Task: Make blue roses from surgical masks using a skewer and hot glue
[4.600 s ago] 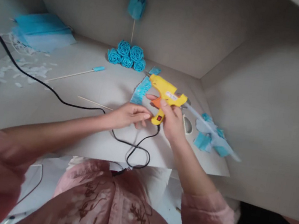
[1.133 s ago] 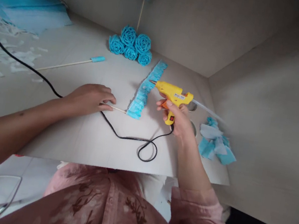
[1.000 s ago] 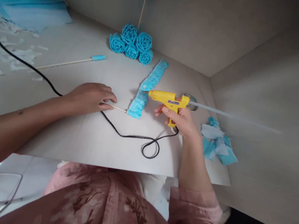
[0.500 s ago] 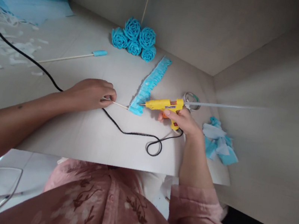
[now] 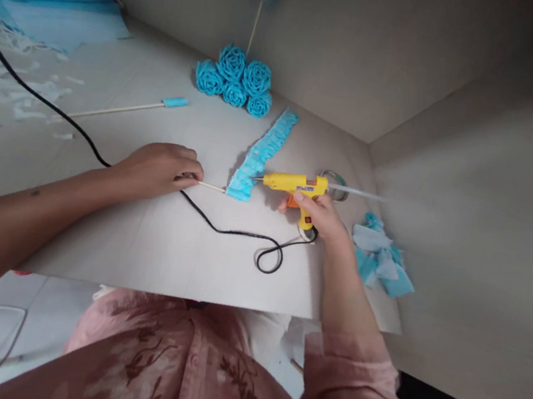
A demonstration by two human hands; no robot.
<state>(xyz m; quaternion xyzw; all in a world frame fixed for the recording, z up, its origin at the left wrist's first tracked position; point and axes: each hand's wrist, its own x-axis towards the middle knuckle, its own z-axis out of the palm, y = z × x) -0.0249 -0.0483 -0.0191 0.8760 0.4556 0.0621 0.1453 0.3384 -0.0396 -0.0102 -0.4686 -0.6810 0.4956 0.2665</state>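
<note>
My left hand (image 5: 164,171) is closed, pinching a thin wooden stick (image 5: 211,185). The stick's far end meets the near end of a ruffled light-blue strip (image 5: 264,152), which lies slantwise on the table. My right hand (image 5: 318,211) grips a yellow hot glue gun (image 5: 292,183) by its handle. The gun's nozzle is at the strip's right edge, a little above the stick; whether it touches cannot be made out. A clear glue stick (image 5: 356,191) juts from the gun's rear. The stick's end inside the strip is hidden.
Several rolled blue flowers (image 5: 238,77) stand at the table's back. A blue-tipped stick (image 5: 123,111) lies to the left, near white scraps (image 5: 25,90) and stacked blue sheets (image 5: 69,3). A black cord (image 5: 241,232) loops across the front. Blue and white scraps (image 5: 384,255) lie right.
The glue gun's nozzle has shifted slightly up along the strip. My left hand keeps its pinch on the stick. The whole view has tilted a little.
</note>
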